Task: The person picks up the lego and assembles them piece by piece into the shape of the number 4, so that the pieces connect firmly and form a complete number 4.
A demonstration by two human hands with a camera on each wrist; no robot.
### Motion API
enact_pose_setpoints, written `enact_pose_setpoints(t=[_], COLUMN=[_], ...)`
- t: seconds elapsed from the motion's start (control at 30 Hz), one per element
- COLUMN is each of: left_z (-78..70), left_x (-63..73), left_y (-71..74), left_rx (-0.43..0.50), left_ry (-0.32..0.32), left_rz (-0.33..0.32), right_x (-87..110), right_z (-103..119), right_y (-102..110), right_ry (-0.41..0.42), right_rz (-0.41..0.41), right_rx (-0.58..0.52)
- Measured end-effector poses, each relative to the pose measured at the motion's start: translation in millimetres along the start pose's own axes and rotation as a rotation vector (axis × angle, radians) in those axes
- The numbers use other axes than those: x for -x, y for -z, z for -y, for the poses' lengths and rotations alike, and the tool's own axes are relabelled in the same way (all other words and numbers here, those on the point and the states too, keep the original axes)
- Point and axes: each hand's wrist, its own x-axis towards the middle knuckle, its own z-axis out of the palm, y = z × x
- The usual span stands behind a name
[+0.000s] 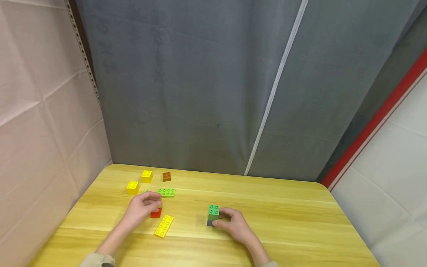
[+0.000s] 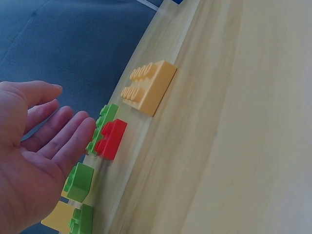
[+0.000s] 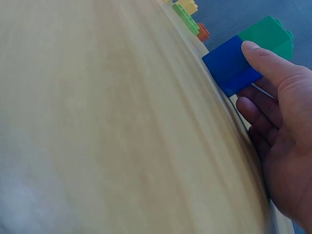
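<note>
Head view: on the counter [image 1: 283,230], the right hand [image 1: 236,225] holds a green block [image 1: 213,212] atop a blue block [image 1: 209,223]; the left hand [image 1: 142,207] is near a red block [image 1: 155,213]. Left wrist: relaxed fingers [image 2: 77,144] hold nothing. Right wrist: thumb [image 3: 267,61] and fingers pinch the blue block.

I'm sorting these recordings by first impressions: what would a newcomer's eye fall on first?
Probably the small tower, a green block on a blue block, pinched by the right hand near the middle of the table. Next, toward the left side, the flat yellow brick and the red block near the left hand, which holds nothing.
</note>
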Motion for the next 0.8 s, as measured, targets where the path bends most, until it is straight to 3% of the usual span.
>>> enact_pose_setpoints(t=[0.23,0.53,0.8], left_z=[3.9,4.2,4.4], left_x=[-8.5,-29.7,-45.9], left_y=[6.8,12.3,1.6], left_rx=[-0.123,-0.272,-0.285], left_ry=[-0.037,-0.095,-0.120], left_rz=[-0.019,-0.056,0.004], right_x=[-0.5,-0.9,-0.7], right_z=[-0.2,-0.4,0.2], right_y=[0.4,-1.5,-1.8], right_ry=[-0.009,-0.009,-0.015], right_rz=[-0.002,0.005,0.002], right_rx=[0.005,0.001,-0.010])
